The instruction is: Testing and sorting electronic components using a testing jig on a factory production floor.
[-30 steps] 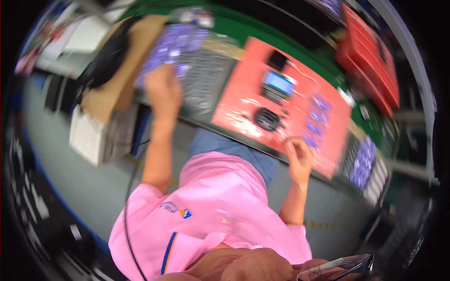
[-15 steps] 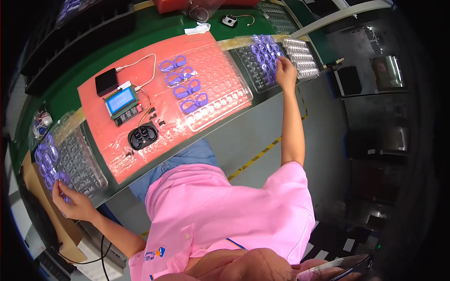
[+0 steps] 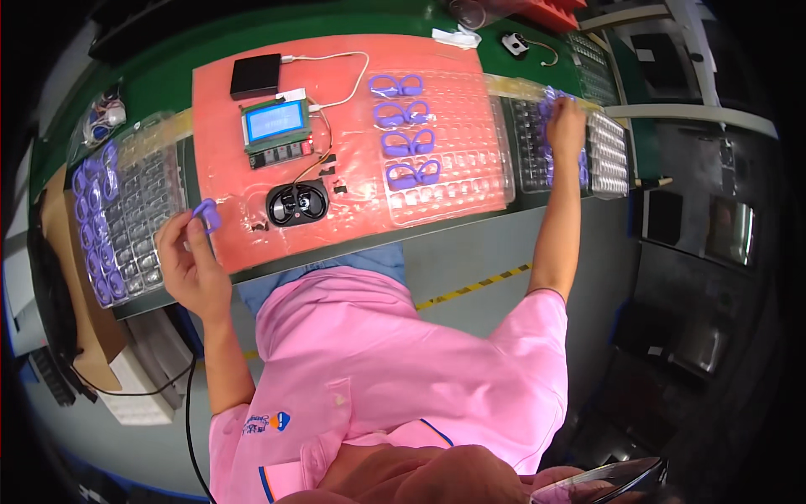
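A purple ear-hook earphone is pinched between the thumb and fingers of my left hand, above the left edge of the pink mat. My right hand reaches into the right clear tray, its fingers bent down among the purple ear-hook earphones; whatever its fingertips grip is hidden. The left clear tray holds more purple earphones along its left side. In the middle tray, several pairs of earphones lie in the left part. A black earphone charging case lies near the mat's front edge.
A circuit board with a lit blue screen is wired to the case and, by a white cable, to a black box. All sit on the pink mat. A small white device is at the back right.
My left hand has lifted an earphone from the left tray and moved right to the mat's edge. My right hand stays at the right tray, fingers lower among the earphones. The view has turned.
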{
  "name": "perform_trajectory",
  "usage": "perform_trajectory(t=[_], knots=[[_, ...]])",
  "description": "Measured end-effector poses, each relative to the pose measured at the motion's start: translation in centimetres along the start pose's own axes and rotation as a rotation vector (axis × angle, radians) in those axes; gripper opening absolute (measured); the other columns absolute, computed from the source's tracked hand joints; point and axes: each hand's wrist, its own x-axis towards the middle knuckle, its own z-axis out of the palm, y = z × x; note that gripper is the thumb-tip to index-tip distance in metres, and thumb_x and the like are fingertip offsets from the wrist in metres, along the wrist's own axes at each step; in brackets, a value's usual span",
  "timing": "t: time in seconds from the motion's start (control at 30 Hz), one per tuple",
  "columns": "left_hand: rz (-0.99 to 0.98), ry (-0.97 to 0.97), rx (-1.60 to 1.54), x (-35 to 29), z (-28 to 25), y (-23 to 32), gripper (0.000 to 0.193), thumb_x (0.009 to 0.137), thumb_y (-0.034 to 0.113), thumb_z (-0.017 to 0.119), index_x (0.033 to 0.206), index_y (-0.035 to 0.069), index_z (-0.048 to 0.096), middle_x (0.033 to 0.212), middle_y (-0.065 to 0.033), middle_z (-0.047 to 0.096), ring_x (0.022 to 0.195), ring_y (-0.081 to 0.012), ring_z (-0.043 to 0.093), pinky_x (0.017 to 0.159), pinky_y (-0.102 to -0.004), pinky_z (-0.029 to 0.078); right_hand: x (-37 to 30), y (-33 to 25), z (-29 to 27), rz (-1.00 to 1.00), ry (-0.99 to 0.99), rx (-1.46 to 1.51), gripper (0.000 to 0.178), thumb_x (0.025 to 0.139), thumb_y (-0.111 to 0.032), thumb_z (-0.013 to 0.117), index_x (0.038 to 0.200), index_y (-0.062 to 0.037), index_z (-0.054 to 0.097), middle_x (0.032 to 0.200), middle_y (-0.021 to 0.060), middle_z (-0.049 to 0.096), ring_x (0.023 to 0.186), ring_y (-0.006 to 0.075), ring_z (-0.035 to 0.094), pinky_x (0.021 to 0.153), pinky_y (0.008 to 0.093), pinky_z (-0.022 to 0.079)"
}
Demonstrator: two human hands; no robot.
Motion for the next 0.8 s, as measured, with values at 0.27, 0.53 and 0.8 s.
perform_trajectory(t=[0.27,0.53,0.8], knots=[[-0.274,-0.157,-0.15,-1.3,2.9,1.4,0.011,0.105,0.001,0.067,0.116,0.001,0.071,0.113,-0.0044,0.066,0.098,-0.0104,0.064,0.084,-0.0244,0.052,-3.0,-20.5,-13.2,-0.062,0.057,0.65,0.01,0.105,-0.007,0.068,0.112,-0.0005,0.068,0.094,0.0097,0.067,0.078,0.0181,0.062,0.071,0.0317,0.05],[-0.195,-0.367,-0.068,-2.2,5.0,2.4,0.014,0.102,-0.002,0.065,0.116,-0.002,0.069,0.107,-0.0099,0.066,0.09,-0.0161,0.065,0.077,-0.0289,0.053,-9.9,-36.7,-13.2,-0.275,-0.302,1.124,0.013,0.098,-0.001,0.072,0.111,0.0009,0.069,0.094,0.0147,0.07,0.079,0.0291,0.066,0.07,0.0397,0.052],[-0.019,-0.414,0.058,-2.3,5.2,2.5,0.024,0.097,-0.003,0.066,0.121,-0.003,0.066,0.104,-0.0147,0.062,0.093,-0.029,0.063,0.078,-0.0364,0.052,-10.8,-38.0,-13.3,-0.242,-0.344,1.055,0.019,0.096,-0.001,0.072,0.114,0.0017,0.069,0.095,0.0172,0.067,0.083,0.0369,0.065,0.074,0.0452,0.052]])
